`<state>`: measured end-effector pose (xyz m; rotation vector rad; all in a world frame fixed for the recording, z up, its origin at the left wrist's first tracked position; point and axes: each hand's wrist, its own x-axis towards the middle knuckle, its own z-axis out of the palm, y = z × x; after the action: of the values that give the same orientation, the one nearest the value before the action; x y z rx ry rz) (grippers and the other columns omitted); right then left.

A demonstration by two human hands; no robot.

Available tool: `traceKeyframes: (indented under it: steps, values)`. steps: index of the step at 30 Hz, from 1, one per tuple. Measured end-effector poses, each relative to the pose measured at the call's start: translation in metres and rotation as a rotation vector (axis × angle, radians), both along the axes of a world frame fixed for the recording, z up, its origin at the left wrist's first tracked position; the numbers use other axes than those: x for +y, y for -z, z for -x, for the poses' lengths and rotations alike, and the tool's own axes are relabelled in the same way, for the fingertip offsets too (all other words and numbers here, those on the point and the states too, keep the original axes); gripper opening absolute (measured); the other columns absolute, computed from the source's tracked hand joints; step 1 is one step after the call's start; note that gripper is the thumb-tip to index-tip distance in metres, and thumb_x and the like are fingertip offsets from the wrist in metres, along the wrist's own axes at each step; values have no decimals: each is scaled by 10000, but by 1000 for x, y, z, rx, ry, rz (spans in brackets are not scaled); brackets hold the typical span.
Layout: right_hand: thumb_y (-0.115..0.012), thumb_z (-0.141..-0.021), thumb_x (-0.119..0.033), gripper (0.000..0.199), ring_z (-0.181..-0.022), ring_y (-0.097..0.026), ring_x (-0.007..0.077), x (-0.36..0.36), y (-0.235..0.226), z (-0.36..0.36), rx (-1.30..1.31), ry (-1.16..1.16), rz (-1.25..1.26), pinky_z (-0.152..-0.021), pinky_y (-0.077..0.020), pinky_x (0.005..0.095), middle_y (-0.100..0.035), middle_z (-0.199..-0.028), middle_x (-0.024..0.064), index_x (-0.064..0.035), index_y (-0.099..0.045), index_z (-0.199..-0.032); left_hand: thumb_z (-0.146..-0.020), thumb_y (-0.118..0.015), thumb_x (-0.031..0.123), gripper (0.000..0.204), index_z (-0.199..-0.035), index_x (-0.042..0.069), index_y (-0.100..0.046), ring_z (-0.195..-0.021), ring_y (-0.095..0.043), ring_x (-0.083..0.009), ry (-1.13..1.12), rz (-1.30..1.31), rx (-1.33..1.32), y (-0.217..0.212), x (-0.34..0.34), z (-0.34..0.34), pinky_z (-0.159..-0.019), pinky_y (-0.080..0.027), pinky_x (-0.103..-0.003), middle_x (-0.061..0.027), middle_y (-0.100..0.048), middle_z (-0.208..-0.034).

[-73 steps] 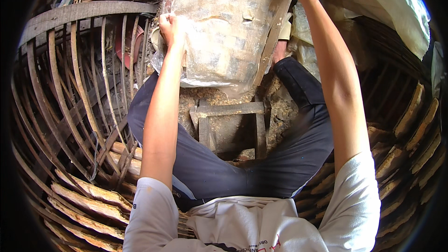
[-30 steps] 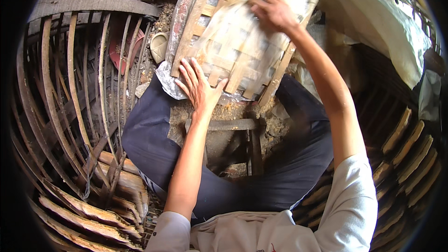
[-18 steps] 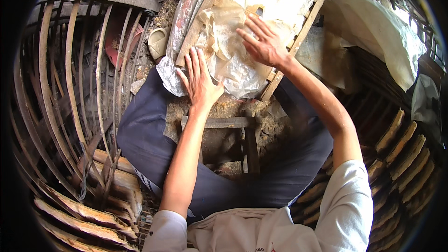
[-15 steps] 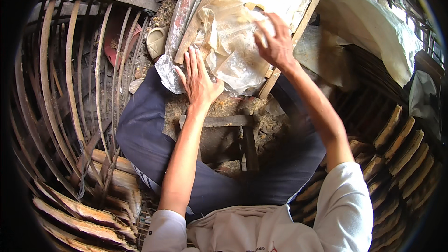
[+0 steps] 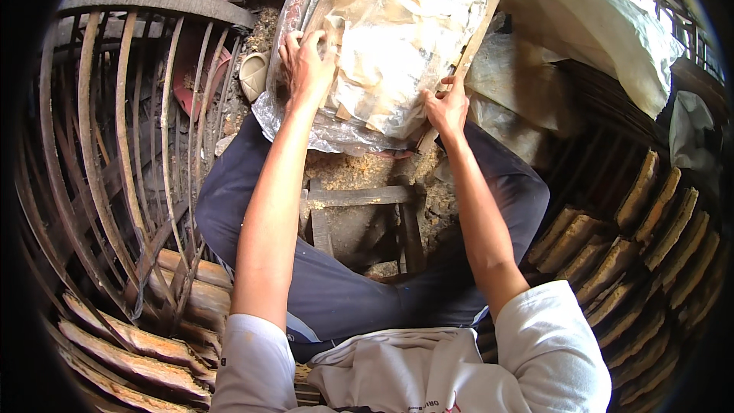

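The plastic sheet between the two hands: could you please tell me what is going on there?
Someone is handling a crumpled, translucent plastic sheet. Their left hand is bent at its left side; their right hand is at its lower right, by a wooden strip. Whether either hand grips the plastic is unclear.

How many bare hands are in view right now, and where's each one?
2: the left hand on the left side of the plastic sheeting, the right hand at its lower right, by the wooden strip. No other hand shows.
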<state>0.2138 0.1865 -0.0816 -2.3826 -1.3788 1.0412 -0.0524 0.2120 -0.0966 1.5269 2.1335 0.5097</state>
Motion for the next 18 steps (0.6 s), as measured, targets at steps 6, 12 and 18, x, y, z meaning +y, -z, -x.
traceKeyframes:
  steps: [6,12,18]
  values:
    - [-685,-863,-77,338,-788,-654,294,-36,12,-10,107,201,-163,-758,-517,414,-655,-874,159,-34,-520,-1155,-814,-735,113,188,-979,58,-665,-1191,-516,-374,-3,-194,-56,22,-18,13,-1031,-403,-453,-186,-560,-1272]
    - [-656,-894,-59,345,-814,-627,237,-41,14,-9,156,268,-220,-780,-513,382,-629,-903,124,-52,-496,-1200,-822,-749,166,591,-1369,70,-546,-1187,-521,-359,72,-155,-131,9,-16,13,-1026,-418,-451,-195,-575,-1227]
    - [-685,-923,-78,332,-734,-557,118,-31,34,-16,254,320,-294,-654,-498,290,-587,-887,37,-8,-508,-1195,-837,-752,224,339,-1151,109,-695,-1151,-486,-365,244,48,-27,11,29,10,-994,-427,-440,-158,-557,-1144]
